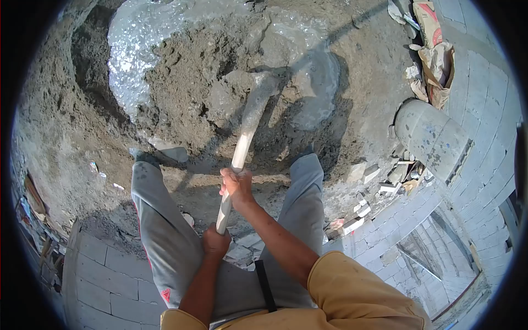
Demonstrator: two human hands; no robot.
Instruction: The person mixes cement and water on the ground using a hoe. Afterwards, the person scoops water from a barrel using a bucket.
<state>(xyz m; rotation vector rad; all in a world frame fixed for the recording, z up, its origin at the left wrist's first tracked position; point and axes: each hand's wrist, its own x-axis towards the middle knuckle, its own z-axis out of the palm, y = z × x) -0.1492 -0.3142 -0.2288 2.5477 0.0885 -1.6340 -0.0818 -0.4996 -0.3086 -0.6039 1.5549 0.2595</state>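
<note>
A hoe (242, 144) with a long pale wooden handle slants up from between my legs into a heap of wet mortar (187, 82). Grey mix cakes its far end, and the blade is partly buried. My right hand (237, 188) is closed round the middle of the handle. Lower down, close to the butt end, my left hand (215, 242) also wraps it. Shiny, watery cement (129, 60) lies at the heap's left, and a smooth grey puddle (322, 82) is on its right.
Block walls (110, 275) stand at lower left and along the right. A grey cylindrical container (432, 135) lies on its side at right, near torn paper sacks (438, 66). Broken block pieces (363, 171) litter the ground. My feet straddle the heap's near edge.
</note>
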